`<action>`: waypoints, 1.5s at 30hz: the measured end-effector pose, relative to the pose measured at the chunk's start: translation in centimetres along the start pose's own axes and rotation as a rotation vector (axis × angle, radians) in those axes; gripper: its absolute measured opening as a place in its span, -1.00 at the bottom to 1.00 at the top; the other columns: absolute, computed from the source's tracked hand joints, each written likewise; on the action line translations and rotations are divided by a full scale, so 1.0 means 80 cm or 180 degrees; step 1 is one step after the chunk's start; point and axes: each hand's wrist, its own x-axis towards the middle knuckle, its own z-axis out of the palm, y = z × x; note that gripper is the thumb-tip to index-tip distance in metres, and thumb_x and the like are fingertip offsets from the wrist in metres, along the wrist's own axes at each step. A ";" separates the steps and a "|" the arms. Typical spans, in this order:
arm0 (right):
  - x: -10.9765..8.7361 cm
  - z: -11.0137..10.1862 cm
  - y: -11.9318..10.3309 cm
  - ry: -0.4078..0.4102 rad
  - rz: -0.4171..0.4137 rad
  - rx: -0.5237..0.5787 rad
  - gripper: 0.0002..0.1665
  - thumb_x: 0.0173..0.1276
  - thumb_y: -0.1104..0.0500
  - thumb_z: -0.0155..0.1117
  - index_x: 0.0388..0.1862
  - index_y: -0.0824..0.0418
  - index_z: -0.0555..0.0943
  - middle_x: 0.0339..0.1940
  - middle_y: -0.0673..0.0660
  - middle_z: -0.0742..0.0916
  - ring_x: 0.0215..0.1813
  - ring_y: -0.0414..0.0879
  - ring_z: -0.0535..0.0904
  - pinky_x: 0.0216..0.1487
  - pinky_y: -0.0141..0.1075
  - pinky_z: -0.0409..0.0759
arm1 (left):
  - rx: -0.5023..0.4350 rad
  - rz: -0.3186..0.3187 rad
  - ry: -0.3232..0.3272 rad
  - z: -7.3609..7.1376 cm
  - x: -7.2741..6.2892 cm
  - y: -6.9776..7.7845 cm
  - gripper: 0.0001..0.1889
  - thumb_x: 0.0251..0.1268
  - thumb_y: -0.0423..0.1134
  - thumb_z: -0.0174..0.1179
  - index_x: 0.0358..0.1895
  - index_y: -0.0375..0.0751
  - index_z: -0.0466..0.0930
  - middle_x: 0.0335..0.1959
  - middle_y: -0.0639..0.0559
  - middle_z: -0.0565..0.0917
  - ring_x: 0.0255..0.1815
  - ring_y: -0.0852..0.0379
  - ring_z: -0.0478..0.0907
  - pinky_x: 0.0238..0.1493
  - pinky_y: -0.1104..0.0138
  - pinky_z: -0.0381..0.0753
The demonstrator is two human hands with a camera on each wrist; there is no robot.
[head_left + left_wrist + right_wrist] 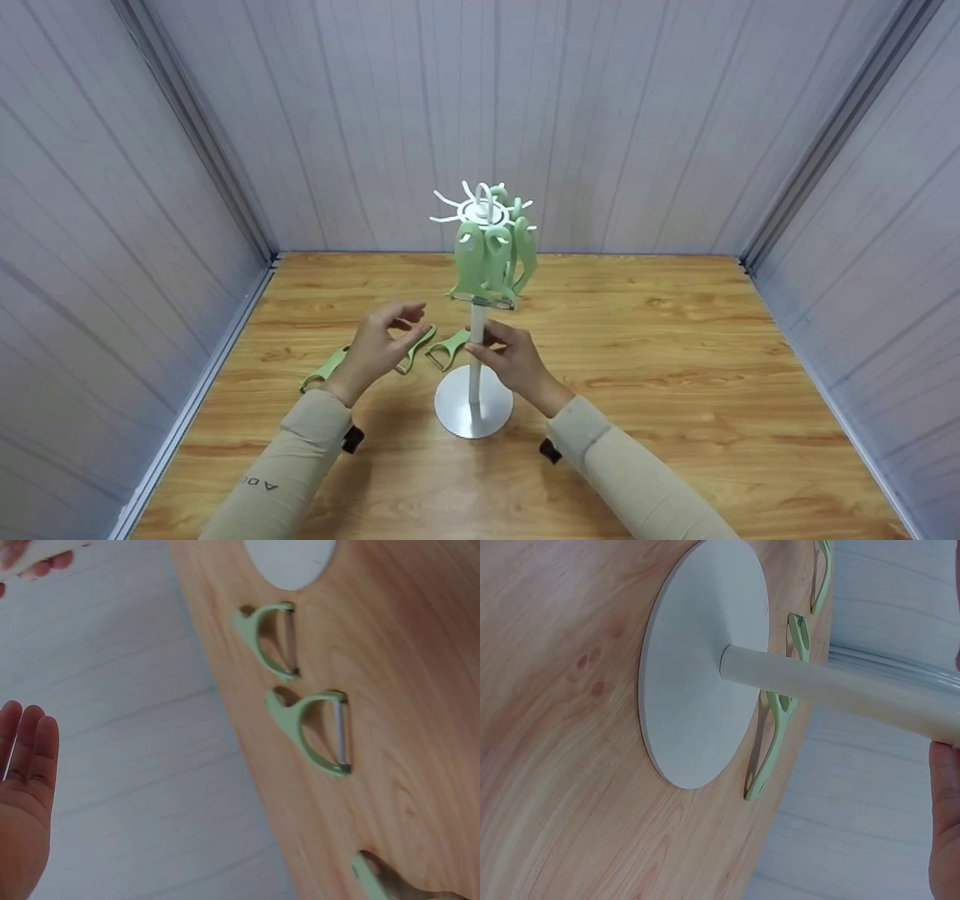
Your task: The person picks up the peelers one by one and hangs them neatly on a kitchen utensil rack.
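My right hand (517,364) pinches the pole (475,384) of a white rotating utensil stand between thumb and fingers, a little above its round base (450,405). Several green Y-shaped peelers (470,259) hang from hooks on the stand's top (481,212), on the near and right sides. To the left of the pole, my left hand (379,341) is raised over the table, fingers relaxed and holding nothing. Beyond it lie two green peelers, the middle peeler (415,351) and the right peeler (448,348). A third peeler (325,369) lies left of my wrist, partly hidden.
The wooden table (637,337) meets pale panelled walls at the back (630,135) and both sides. Bare white hooks (444,219) stick out on the left of the stand's top. In the right wrist view the base (697,690) sits flat on the wood.
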 end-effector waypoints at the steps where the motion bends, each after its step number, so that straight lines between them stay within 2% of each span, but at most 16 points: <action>1: 0.000 0.000 0.000 -0.0001 0.0003 0.0012 -0.74 0.55 0.32 0.41 0.14 0.37 0.72 -0.19 0.36 0.80 -0.15 -0.07 0.78 -0.13 0.00 0.88 | 0.0035 -0.0045 -0.0016 0.001 -0.001 -0.004 -0.70 0.44 -0.42 0.43 0.17 -0.39 0.74 -0.03 -0.20 0.81 0.00 -0.15 0.75 0.08 -0.02 0.79; 9: 0.000 0.000 0.001 0.0014 0.0008 0.0052 -0.75 0.54 0.33 0.41 0.13 0.37 0.71 -0.20 0.36 0.79 -0.15 0.05 0.77 -0.14 0.12 0.86 | 0.0151 -0.0422 -0.0258 0.009 -0.001 -0.031 -0.62 0.47 -0.38 0.42 0.28 -0.39 0.70 0.07 -0.25 0.79 0.11 -0.17 0.72 0.20 -0.05 0.75; 15: 0.001 -0.001 0.000 -0.0006 0.0025 0.0080 -0.72 0.55 0.33 0.41 0.18 0.37 0.72 -0.19 0.36 0.80 -0.15 -0.13 0.76 -0.14 0.09 0.87 | 0.0258 -0.0520 -0.0473 0.020 -0.001 -0.052 -0.59 0.47 -0.34 0.44 0.30 -0.38 0.67 0.18 -0.29 0.76 0.19 -0.21 0.70 0.27 -0.08 0.72; 18: 0.001 0.000 0.000 -0.0004 0.0004 0.0061 -0.73 0.54 0.32 0.41 0.16 0.36 0.72 -0.19 0.36 0.81 -0.15 -0.15 0.77 -0.13 0.05 0.87 | 0.0297 -0.0574 -0.0583 0.024 -0.001 -0.061 -0.58 0.48 -0.33 0.43 0.31 -0.36 0.66 0.22 -0.32 0.73 0.22 -0.23 0.69 0.30 -0.13 0.69; 24: 0.002 0.001 0.003 0.0005 -0.0026 0.0000 -0.68 0.53 0.33 0.43 0.20 0.37 0.72 -0.18 0.35 0.83 -0.12 0.12 0.81 -0.13 -0.23 0.86 | 0.0362 -0.0703 -0.0718 0.033 0.002 -0.079 -0.60 0.47 -0.35 0.43 0.30 -0.37 0.68 0.22 -0.30 0.73 0.27 -0.29 0.66 0.39 -0.15 0.64; 28: 0.002 0.000 0.002 -0.0009 -0.0045 0.0027 -0.66 0.53 0.33 0.42 0.22 0.38 0.72 -0.19 0.36 0.83 -0.12 0.28 0.81 -0.14 -0.23 0.86 | 0.0521 -0.0799 -0.0738 0.039 0.002 -0.090 -0.60 0.46 -0.36 0.44 0.29 -0.38 0.68 0.23 -0.29 0.73 0.33 -0.30 0.65 0.42 -0.15 0.61; 32: 0.001 -0.001 0.001 -0.0005 -0.0048 0.0036 -0.67 0.54 0.34 0.41 0.22 0.38 0.72 -0.18 0.36 0.83 -0.12 0.23 0.81 -0.15 -0.17 0.88 | 0.0698 -0.0905 -0.0788 0.047 0.003 -0.098 -0.58 0.48 -0.31 0.43 0.31 -0.38 0.67 0.28 -0.29 0.72 0.38 -0.28 0.63 0.45 -0.15 0.60; 39: 0.001 -0.001 0.001 -0.0005 0.0027 0.0000 -0.72 0.55 0.30 0.42 0.17 0.34 0.73 -0.18 0.34 0.82 -0.12 0.02 0.80 -0.14 -0.29 0.85 | 0.0875 -0.0996 -0.0927 0.062 0.007 -0.104 -0.57 0.48 -0.27 0.44 0.31 -0.35 0.68 0.33 -0.28 0.70 0.44 -0.28 0.60 0.52 -0.12 0.54; 45: 0.001 -0.001 0.000 -0.0015 0.0037 0.0005 -0.76 0.56 0.29 0.41 0.12 0.34 0.73 -0.20 0.34 0.81 -0.13 0.03 0.79 -0.15 -0.28 0.85 | 0.0939 -0.0930 -0.1007 0.075 0.012 -0.109 -0.59 0.46 -0.33 0.43 0.30 -0.37 0.69 0.26 -0.30 0.72 0.28 -0.25 0.68 0.39 -0.11 0.64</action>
